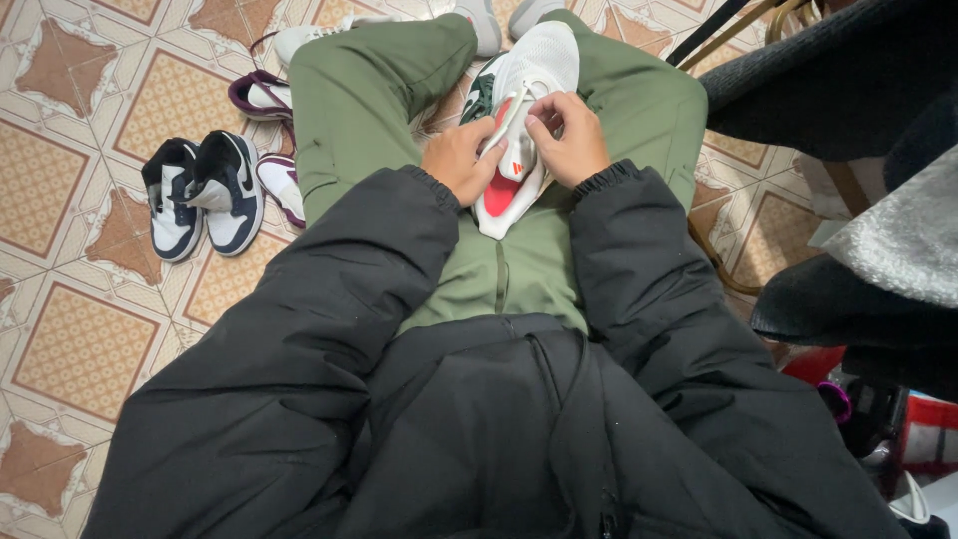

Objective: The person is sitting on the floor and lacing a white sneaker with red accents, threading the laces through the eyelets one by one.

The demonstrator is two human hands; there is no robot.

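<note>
Hands pinch a white lace [507,118] together: left hand [461,160] at 9 o'clock, right hand [571,140] at 3 o'clock of a white sneaker [529,75] resting on the lap. Navy sneakers [202,192] sit on the tiled floor [80,329] at 9 o'clock.

I note a patterned tiled floor [80,339]. On it, to my left, stand two navy-and-white sneakers [200,195]; just beyond them lie purple-and-white shoes [269,130].

navy sneakers [203,193] (paired) on tiles [85,339]
</note>
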